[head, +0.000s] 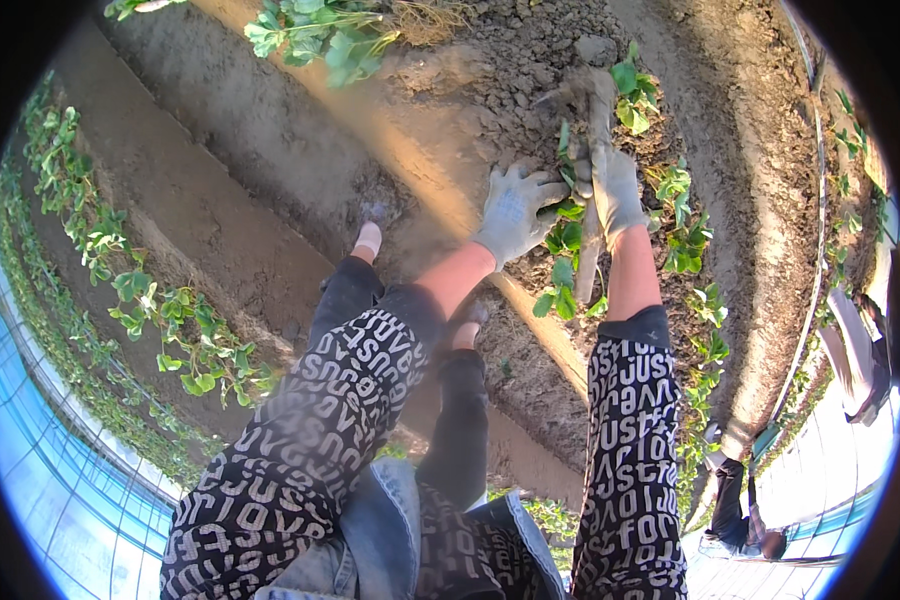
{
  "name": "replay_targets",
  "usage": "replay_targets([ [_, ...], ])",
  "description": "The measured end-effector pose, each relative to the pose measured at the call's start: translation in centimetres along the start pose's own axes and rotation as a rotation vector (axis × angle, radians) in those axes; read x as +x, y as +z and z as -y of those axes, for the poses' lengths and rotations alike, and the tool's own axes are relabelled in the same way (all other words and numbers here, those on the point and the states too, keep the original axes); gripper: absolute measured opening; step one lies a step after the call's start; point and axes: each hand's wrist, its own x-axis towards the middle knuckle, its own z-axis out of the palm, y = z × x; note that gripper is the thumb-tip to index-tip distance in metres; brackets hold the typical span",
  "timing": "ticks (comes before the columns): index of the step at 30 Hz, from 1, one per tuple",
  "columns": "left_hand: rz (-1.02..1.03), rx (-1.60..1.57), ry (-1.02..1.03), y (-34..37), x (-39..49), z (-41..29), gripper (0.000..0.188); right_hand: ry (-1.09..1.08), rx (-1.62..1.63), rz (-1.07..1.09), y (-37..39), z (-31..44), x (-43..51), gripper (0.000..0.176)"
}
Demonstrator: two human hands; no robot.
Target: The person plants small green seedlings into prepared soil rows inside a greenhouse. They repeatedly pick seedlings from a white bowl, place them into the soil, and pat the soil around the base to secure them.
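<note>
My left hand point(516, 211), in a pale grey work glove, is palm down on the soil ridge, its fingertips touching a young leafy plant point(565, 238) that looks like a strawberry seedling. Whether the fingers pinch its stem cannot be told. Close to its right, my right hand point(616, 191), in a soiled glove, is closed around the wooden handle point(588, 259) of a short digging tool. The tool's far end is blurred against crumbly soil point(506, 82), so its shape is unclear.
More leafy plants point(688, 240) line the ridge at right. Uprooted seedlings point(322, 37) with bare roots lie at the top. Another planted row point(157, 300) runs at left. A pale hose or pipe point(816, 187) crosses at far right. Other people point(742, 517) are at lower right.
</note>
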Motion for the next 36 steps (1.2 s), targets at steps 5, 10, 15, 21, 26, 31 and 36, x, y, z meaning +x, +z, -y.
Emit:
replay_targets([
  [5, -0.026, -0.023, -0.037, -0.8, -2.0, 1.0, 0.05, 0.054, 0.205, 0.015, -2.6, -3.6, -1.9, 0.022],
  [10, 0.032, -0.007, -0.083, -1.0, -1.6, 1.3, 0.049, 0.063, -0.085, -0.065, -1.8, -0.6, -2.5, 0.023],
  [15, 0.032, -0.033, -0.011, -1.1, -1.8, 2.0, 0.045, -0.096, -0.399, -0.13, 0.6, 4.6, -5.2, 0.025],
  [21, 0.18, 0.09, 0.062, -1.2, -1.7, 1.7, 0.041, -0.155, -0.585, -0.041, 2.4, 9.7, -5.2, 0.03],
  [26, 0.277, 0.133, 0.138, -2.1, -1.7, 1.6, 0.044, 0.021, -0.98, -0.007, 5.1, 10.4, -2.3, 0.033],
  [31, 0.419, 0.242, 0.203, -3.1, -0.8, 1.3, 0.042, 0.189, -1.121, 0.021, 6.9, 8.9, 0.1, 0.03],
  [36, 0.377, 0.099, 0.168, -2.5, -0.5, 1.3, 0.036, 0.063, -1.176, 0.019, 4.6, 3.8, 1.0, 0.057],
])
